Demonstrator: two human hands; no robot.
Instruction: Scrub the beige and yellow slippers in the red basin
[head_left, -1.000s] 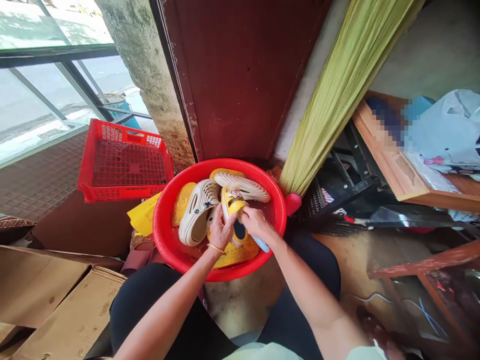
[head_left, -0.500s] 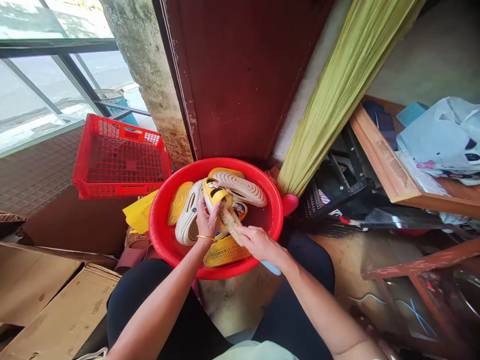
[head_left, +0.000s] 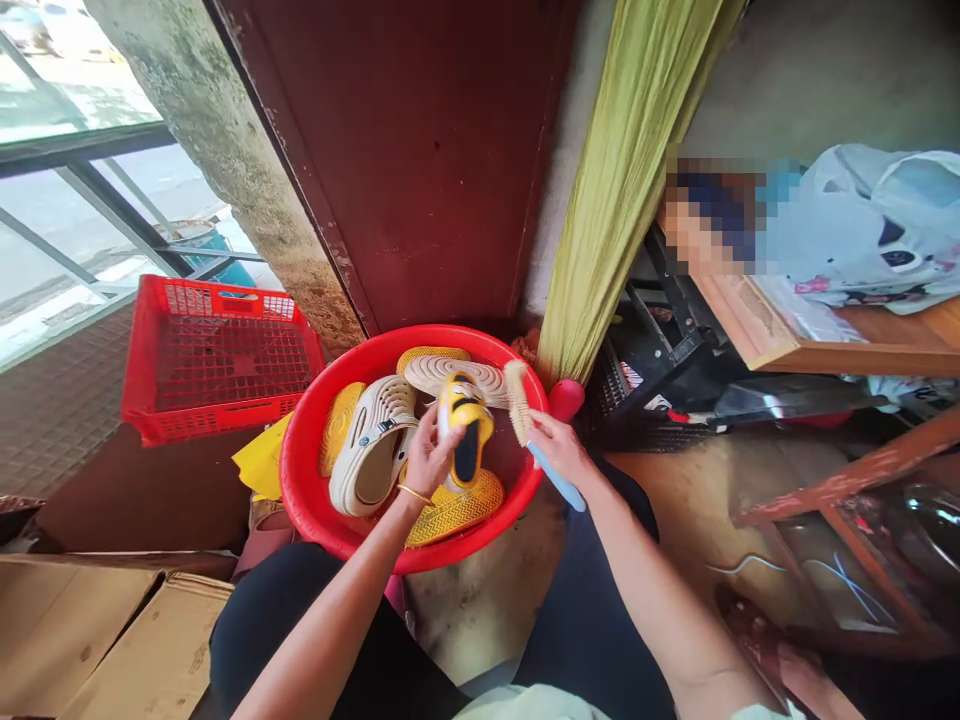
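Note:
Over a red basin (head_left: pixel 300 520) my left hand (head_left: pixel 433 455) grips a small yellow and white shoe (head_left: pixel 466 425), its dark opening facing me. My right hand (head_left: pixel 559 448) is closed on a brush (head_left: pixel 564 482) with a blue handle and pale bristles, held upright at the basin's right side, apart from the shoe. In the basin lie a cream clog (head_left: pixel 373 450) at the left, a cream sole (head_left: pixel 442 380) at the back, and a yellow patterned sole (head_left: pixel 461 508) near the front rim.
A red crate (head_left: pixel 225 360) stands behind left, with cardboard boxes (head_left: pixel 82 640) at the lower left. A green curtain (head_left: pixel 607 180) hangs right of the dark red door (head_left: pixel 420 160). Farther right, a wooden table (head_left: pixel 810 355) holds a plastic bag (head_left: pixel 862 230).
The brush has come off the shoe and moved right, its bristle end now up. My left hand has turned the shoe so its opening shows. The whole view has shifted.

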